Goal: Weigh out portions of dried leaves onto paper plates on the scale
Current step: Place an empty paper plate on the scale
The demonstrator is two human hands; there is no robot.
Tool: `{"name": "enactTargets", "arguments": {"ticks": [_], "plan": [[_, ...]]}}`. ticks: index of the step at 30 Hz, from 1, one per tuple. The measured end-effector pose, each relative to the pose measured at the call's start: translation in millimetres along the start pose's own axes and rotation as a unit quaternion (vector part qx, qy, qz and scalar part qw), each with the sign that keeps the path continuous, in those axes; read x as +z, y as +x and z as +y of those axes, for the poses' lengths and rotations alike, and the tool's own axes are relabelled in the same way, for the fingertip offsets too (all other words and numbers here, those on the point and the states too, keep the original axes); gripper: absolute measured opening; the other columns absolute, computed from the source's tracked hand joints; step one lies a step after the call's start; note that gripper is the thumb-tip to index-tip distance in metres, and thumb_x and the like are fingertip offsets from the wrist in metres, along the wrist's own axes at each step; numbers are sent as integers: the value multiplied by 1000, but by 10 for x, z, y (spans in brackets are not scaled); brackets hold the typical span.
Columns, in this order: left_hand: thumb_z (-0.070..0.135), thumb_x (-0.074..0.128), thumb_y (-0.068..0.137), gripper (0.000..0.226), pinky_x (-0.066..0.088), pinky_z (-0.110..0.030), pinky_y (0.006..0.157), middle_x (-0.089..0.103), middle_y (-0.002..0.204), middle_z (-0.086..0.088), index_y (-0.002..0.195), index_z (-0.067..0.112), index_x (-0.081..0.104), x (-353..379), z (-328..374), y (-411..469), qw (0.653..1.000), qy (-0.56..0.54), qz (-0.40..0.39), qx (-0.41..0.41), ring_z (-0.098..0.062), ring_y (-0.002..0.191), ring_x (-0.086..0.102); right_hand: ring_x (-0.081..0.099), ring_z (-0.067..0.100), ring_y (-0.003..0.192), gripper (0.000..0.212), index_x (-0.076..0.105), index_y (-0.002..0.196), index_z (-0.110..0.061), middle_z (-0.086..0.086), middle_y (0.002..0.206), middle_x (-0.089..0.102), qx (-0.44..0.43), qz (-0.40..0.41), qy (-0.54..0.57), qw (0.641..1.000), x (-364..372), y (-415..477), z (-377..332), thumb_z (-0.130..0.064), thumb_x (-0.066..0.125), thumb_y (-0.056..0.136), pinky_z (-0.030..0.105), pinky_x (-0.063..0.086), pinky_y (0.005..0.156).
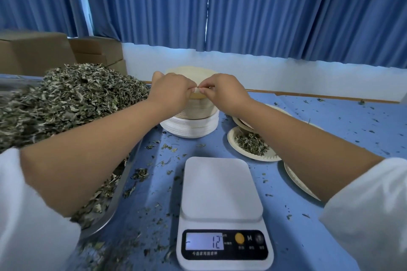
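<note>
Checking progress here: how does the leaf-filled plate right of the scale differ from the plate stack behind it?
The leaf-filled plate lies single on the table holding dried leaves; the stack stands many plates tall with no leaves visible on it. The left hand and right hand pinch the stack's top edge; neither grips the leaf-filled plate. Both are round, pale paper.

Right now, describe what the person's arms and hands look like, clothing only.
Both hands are bare: the left hand and right hand wear no gloves, and no ring, watch or bracelet shows. Loose white sleeves, the left sleeve and the right sleeve, end near the elbows, leaving the forearms uncovered.
</note>
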State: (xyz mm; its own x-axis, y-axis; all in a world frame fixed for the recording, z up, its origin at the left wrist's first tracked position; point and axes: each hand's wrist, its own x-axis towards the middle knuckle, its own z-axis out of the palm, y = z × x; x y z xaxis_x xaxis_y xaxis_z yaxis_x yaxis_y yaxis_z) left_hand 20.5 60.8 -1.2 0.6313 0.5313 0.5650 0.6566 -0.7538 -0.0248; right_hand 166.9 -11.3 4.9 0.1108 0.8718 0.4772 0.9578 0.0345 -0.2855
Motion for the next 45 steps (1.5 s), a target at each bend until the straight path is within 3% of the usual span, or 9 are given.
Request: {"name": "enactTargets", "arguments": {"ticks": [2, 5, 9, 16, 22, 31, 40, 43, 45], "plan": [[24, 34, 100, 33, 18, -34, 70, 64, 80, 2, 85, 19, 63, -107, 46, -114, 1000, -9, 12, 18, -21, 89, 53, 58, 18, 92, 21, 73, 104, -19, -1, 95, 68, -29, 3, 9, 1000, -99, -157, -43, -29, 56, 96, 38, 47, 84], [27, 37, 100, 30, 16, -33, 71, 62, 81, 9, 89, 26, 65, -303, 143, -384, 998, -35, 15, 50, -17, 97, 53, 56, 14, 93, 18, 72, 102, -18, -1, 96, 67, -58, 18, 33, 998, -256, -507, -72, -30, 60, 94, 25, 41, 85], [31, 45, 99, 25, 18, -32, 79, 67, 106, 20, 106, 36, 68, -572, 278, -857, 992, -101, 8, 73, -12, 111, 52, 55, 7, 94, 17, 72, 99, -21, -7, 96, 65, -58, 10, 51, 997, -442, -1083, -88, -33, 62, 92, 21, 41, 87], [27, 51, 92, 22, 19, -31, 73, 65, 91, 25, 97, 29, 72, -644, 636, -1737, 974, -183, 14, 132, -9, 94, 57, 59, 7, 101, 26, 75, 98, -16, -5, 98, 69, -87, 29, 104, 990, -374, -2028, -104, -36, 66, 85, 15, 42, 92], [20, 54, 90, 22, 27, -36, 80, 67, 103, 20, 103, 23, 72, -377, 766, -2088, 965, -227, 3, 130, -10, 95, 55, 59, 4, 107, 30, 76, 98, -20, -8, 100, 69, -87, 18, 130, 987, -219, -2379, -37, -43, 64, 84, 24, 44, 96], [28, 48, 95, 25, 23, -25, 80, 64, 103, 24, 105, 27, 70, -248, 764, -2165, 965, -218, -33, 143, -5, 97, 54, 57, 4, 107, 24, 75, 99, -18, -10, 101, 69, -87, 0, 150, 985, -88, -2494, 48, -36, 68, 85, 30, 45, 96], [36, 45, 96, 31, 31, -23, 97, 60, 117, 24, 118, 27, 66, -199, 729, -2200, 951, -294, -9, 92, 2, 113, 50, 52, 9, 120, 30, 67, 116, -29, -17, 116, 63, -72, -19, 157, 985, -73, -2543, 41, -44, 57, 93, 27, 41, 101], [36, 38, 97, 35, 32, -15, 100, 59, 118, 26, 119, 28, 64, -208, 696, -2185, 933, -359, 24, 10, 5, 116, 49, 46, 11, 125, 37, 59, 128, -31, -19, 129, 55, -53, -3, 144, 988, -99, -2546, 21, -46, 50, 95, 28, 40, 99], [33, 37, 99, 31, 33, -6, 94, 60, 114, 27, 114, 33, 64, -213, 673, -2175, 902, -421, 46, -86, 8, 114, 50, 43, 9, 127, 40, 56, 131, -31, -15, 132, 51, -17, 24, 148, 989, -110, -2543, 3, -46, 46, 95, 24, 40, 97]]}}
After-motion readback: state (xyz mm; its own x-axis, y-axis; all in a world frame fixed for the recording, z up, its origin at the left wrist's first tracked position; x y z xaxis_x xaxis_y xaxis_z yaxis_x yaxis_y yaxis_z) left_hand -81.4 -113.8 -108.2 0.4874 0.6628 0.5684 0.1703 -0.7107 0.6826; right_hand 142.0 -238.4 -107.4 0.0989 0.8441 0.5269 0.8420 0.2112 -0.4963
